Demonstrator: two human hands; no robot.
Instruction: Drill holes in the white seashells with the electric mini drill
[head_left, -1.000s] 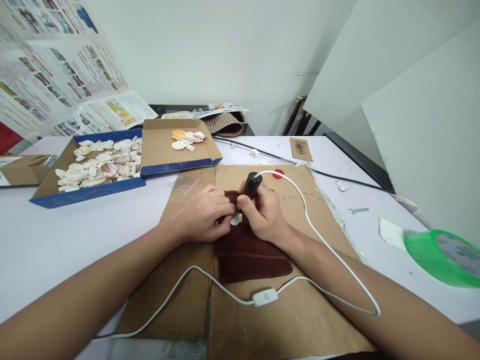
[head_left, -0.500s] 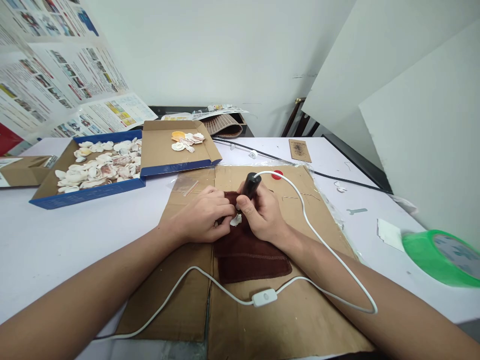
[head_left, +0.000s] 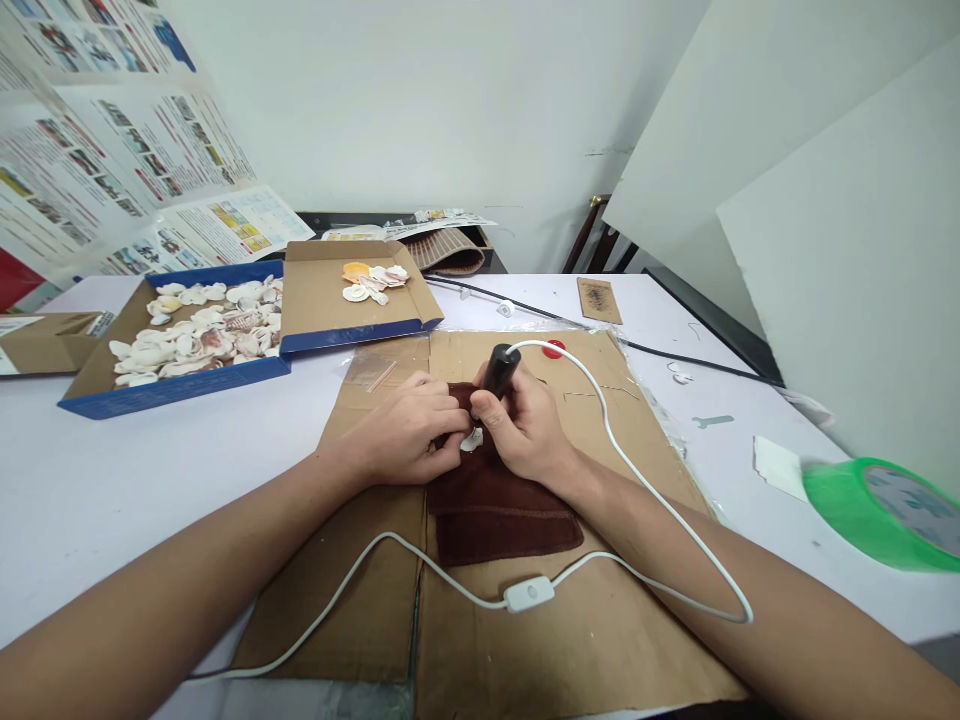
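My right hand (head_left: 529,430) is wrapped round a small black corded drill (head_left: 501,370), held tilted with its lower end down at a white seashell (head_left: 472,438). The drill's tip is hidden by my fingers. My left hand (head_left: 420,430) is closed, its thumb and fingers pinching the shell from the left. Under both hands lies a dark brown leather piece (head_left: 506,535) with stitched edges. From the drill's top a white cord (head_left: 611,420) loops right, then runs back to a white inline switch (head_left: 529,594) in front of the leather.
Cardboard (head_left: 585,640) covers the table's middle. An open blue box (head_left: 187,385) of seashells stands left, with several more shells (head_left: 375,280) on its lid. A red cap (head_left: 554,349), a small wrench (head_left: 712,421) and green tape (head_left: 847,510) lie to the right.
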